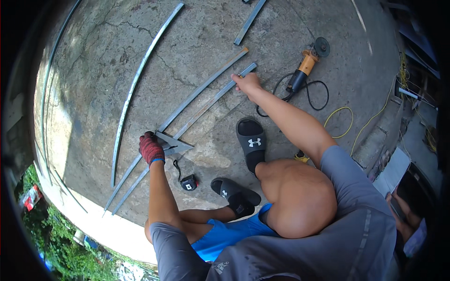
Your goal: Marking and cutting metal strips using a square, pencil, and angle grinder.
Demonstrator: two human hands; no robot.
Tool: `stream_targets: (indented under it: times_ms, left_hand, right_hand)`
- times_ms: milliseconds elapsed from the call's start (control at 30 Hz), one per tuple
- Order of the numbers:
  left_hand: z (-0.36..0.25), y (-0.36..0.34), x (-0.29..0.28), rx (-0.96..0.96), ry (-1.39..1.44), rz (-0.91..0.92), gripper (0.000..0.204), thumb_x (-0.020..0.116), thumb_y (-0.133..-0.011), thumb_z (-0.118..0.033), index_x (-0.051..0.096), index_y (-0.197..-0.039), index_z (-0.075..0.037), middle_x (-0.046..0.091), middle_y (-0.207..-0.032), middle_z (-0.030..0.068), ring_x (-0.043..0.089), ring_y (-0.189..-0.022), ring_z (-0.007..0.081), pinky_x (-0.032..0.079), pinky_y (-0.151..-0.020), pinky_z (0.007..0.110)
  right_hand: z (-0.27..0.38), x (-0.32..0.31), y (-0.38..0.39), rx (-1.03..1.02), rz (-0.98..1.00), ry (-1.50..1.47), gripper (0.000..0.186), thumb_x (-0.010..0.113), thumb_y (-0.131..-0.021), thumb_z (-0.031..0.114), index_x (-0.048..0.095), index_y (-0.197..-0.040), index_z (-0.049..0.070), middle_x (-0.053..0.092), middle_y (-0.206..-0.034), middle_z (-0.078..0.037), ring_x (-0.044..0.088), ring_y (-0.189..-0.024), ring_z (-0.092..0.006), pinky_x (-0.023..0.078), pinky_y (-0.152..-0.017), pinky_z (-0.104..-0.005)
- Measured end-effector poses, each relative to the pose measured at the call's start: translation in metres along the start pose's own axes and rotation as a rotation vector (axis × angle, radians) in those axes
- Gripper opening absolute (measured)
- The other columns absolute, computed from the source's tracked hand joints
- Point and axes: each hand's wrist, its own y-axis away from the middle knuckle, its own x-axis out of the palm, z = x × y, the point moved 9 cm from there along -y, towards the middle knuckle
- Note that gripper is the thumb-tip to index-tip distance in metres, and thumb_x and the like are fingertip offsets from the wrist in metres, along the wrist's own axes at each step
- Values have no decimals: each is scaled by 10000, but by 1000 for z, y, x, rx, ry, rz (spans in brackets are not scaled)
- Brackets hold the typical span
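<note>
Two narrow metal bars lie side by side on the concrete, a longer metal bar [201,89] and, nearer me, a second metal bar [206,107]. My right hand [247,84] is bare and closed around the far end of the second bar; a small yellowish spot shows by its fingertips, too small to name. A flat grey triangular square [172,143] lies across both bars. On its left edge my left hand [151,149], in a red and dark work glove, is closed, its fingertips partly hidden. A black tape measure [188,183] rests on the ground beside my left forearm.
An angle grinder [304,68] with an orange and black body lies at the far right, its black cord looped. Another long metal bar [136,89] runs on the left, and a short bar [250,21] lies ahead. A yellow cord [346,108] curls at right.
</note>
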Motion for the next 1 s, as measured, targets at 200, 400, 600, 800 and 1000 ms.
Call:
stream_targets:
  times_ms: [200, 400, 600, 800, 1000]
  left_hand:
    - [-11, 7, 1, 163, -194, 14, 182, 530, -907, -127, 623, -1061, -97, 659, -1059, 179, 631, -1040, 381, 496, -867, 478]
    - [-40, 6, -29, 320, 16, 58, 201, 596, -933, -173, 620, -1117, -94, 701, -1000, 192, 655, -949, 432, 517, -808, 496]
    - [-88, 14, -31, 383, 401, 219, 323, 643, -912, -129, 604, -1232, -150, 709, -1005, 179, 683, -952, 357, 531, -808, 421]
    - [-156, 53, -1, 104, 932, 455, 428, 593, -920, -18, 490, -1335, -51, 681, -947, 125, 660, -812, 185, 561, -685, 314]
    - [-202, 89, 52, -36, 1402, 592, 276, 557, -961, -54, 476, -1217, 5, 683, -990, 150, 682, -746, 224, 597, -683, 332]
  right_hand:
    - [-35, 6, 11, -15, 52, -343, 417, 699, -919, 386, 665, -776, -4, 629, -673, -68, 538, -551, -118, 401, -468, -318]
    - [-48, 51, 49, 28, 459, -314, 408, 612, -981, 334, 648, -714, 28, 595, -616, -52, 448, -443, -130, 390, -477, -310]
    - [-53, 3, 47, -204, 196, -4, 399, 531, -1004, 324, 693, -827, 5, 643, -629, -80, 588, -535, -175, 459, -561, -350]
    - [-64, -66, 59, -236, 106, -224, 338, 543, -1003, 316, 692, -919, 24, 638, -712, -41, 552, -611, -126, 444, -590, -319]
    - [-50, -53, 105, -419, 228, -131, 309, 546, -1014, 285, 684, -1025, 9, 660, -818, -27, 564, -700, -134, 468, -689, -302]
